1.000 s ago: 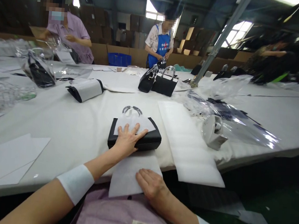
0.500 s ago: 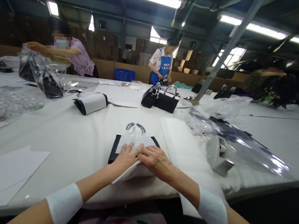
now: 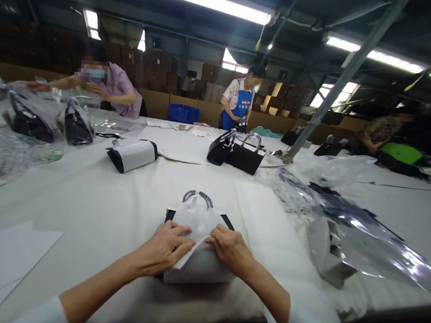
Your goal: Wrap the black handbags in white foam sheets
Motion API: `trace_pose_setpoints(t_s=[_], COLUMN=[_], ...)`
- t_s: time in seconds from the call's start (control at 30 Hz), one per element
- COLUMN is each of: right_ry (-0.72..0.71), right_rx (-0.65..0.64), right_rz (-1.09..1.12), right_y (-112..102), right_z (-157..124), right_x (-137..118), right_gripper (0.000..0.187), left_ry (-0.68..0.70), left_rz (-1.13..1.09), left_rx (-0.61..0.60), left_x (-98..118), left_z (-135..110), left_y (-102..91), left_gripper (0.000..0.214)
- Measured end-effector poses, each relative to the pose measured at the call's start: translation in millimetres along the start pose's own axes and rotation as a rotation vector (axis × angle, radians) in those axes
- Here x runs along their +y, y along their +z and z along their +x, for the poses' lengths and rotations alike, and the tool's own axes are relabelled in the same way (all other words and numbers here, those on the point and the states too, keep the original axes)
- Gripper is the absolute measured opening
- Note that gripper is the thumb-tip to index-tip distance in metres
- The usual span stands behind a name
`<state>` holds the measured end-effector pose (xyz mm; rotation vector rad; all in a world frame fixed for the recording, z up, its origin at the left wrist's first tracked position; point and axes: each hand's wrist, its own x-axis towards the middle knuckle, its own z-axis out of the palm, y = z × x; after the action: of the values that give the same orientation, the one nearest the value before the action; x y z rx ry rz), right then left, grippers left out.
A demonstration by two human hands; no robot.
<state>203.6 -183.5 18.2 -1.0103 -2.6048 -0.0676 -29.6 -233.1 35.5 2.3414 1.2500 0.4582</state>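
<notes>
In front of me on the table lies a black handbag [image 3: 227, 221], its two wrapped handles [image 3: 198, 196] pointing away from me. A white wrapping sheet [image 3: 201, 267] covers most of its body, and one slanting edge crosses the upper face. My left hand [image 3: 164, 248] rests on the bag's left part with fingers stretched over the sheet and the thumb near that edge. At the right, my right hand [image 3: 231, 248] pinches the sheet's edge between thumb and fingers. Only dark corners of the bag show.
A tape dispenser [image 3: 329, 252] and clear plastic bags [image 3: 387, 254] lie to the right. White paper sheets [image 3: 2, 259] are at the left. Farther back stand a wrapped bag [image 3: 136, 156], black handbags [image 3: 243, 159] and a metal post [image 3: 341, 87]. Co-workers [image 3: 238, 101] stand across the table.
My hands have moved apart; the left slid down and left, and the sheet's lower part now lies over the bag's front. The camera view has shifted slightly.
</notes>
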Motion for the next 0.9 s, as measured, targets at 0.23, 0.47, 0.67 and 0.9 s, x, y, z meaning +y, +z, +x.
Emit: trace_pose_setpoints(t_s=[0.23, 0.47, 0.67, 0.9], right_ry=[-0.004, 0.108, 0.171, -0.11], right_rx=[-0.065, -0.165, 0.099, 0.134], right_rz=[-0.012, -0.049, -0.052, 0.003], right_y=[7.4, 13.9, 12.1, -17.6], right_z=[11.0, 29.3, 28.2, 15.0], right_x=[10.4, 11.3, 12.3, -3.1], right_gripper=[0.034, 0.04, 0.029, 0.036], left_ry=[-0.149, -0.276, -0.365, -0.383], left_rz=[0.002, -0.01, 0.006, -0.009], left_rx=[0.147, 0.209, 0.211, 0.229], left_x=[-3.2, -17.8, -21.0, -24.0], left_z=[-1.3, 18.0, 26.9, 28.7], left_y=[8.4, 23.9, 24.8, 28.7], left_gripper=[0.028, 0.03, 0.027, 0.023])
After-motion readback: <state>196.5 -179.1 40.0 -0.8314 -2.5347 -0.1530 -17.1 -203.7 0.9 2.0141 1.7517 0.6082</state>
